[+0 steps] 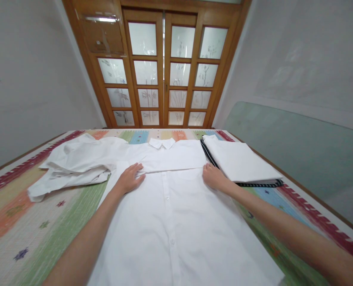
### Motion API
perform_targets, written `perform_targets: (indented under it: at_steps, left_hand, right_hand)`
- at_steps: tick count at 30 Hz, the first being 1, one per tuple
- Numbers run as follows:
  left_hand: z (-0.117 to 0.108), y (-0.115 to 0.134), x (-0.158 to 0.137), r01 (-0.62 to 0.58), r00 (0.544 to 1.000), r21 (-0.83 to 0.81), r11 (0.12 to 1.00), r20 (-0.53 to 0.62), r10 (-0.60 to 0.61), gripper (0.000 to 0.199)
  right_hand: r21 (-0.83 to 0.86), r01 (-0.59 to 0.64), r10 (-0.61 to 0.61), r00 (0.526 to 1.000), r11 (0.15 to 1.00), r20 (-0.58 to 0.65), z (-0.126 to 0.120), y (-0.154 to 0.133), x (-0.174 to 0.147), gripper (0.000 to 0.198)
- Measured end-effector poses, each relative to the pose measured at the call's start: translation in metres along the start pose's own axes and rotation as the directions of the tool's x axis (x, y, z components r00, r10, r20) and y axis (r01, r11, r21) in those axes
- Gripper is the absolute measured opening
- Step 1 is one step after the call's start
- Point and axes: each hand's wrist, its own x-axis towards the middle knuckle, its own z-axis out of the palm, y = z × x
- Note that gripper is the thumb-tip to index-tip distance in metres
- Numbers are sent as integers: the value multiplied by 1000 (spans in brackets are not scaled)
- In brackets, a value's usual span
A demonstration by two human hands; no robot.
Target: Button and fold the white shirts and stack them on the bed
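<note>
Pale grey walls (27, 79) on both sides here, and brown wooden doors with frosted, plant-patterned panes (159, 58) way out past the fingers. Under everything there's a multicoloured striped cloth (30, 228). The white button-up shirt (146, 222) is laid out flat on it, right under and between both hands, its pointed white collar (162, 143) just beyond the fingers and the button front running back between the forearms. Left hand (131, 178) is palm-down on the shirt, thumb apart from the other fingers. Right hand (212, 176) has its fingers curled at the shirt's side edge; can't tell if they're actually pinching it. Left of the left fingers is a rumpled white fabric heap (75, 159), and just right of the right fingers, a neatly folded white bundle with black-and-white striped edging (242, 161).
</note>
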Motion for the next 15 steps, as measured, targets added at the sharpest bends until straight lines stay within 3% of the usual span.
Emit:
perform_targets:
  at_steps: [4, 9, 13, 15]
  left_hand:
    - [0, 0, 0, -17, 1000, -3, 1000, -18, 17, 52]
    - [-2, 2, 0, -8, 1000, 9, 1000, 4, 8, 54]
    - [-2, 2, 0, -17, 1000, 3, 1000, -4, 17, 54]
    - [-1, 1, 0, -18, 1000, 0, 1000, -7, 18, 54]
  right_hand:
    - [37, 67, -68, 997, 997, 29, -5, -7, -7, 34]
    - [79, -88, 75, 986, 993, 150, -24, -12, -9, 31]
    - [60, -209, 209, 978, 976, 2, -28, -7, -1, 29]
    - [45, -212, 215, 972, 976, -90, -26, -3, 6, 29]
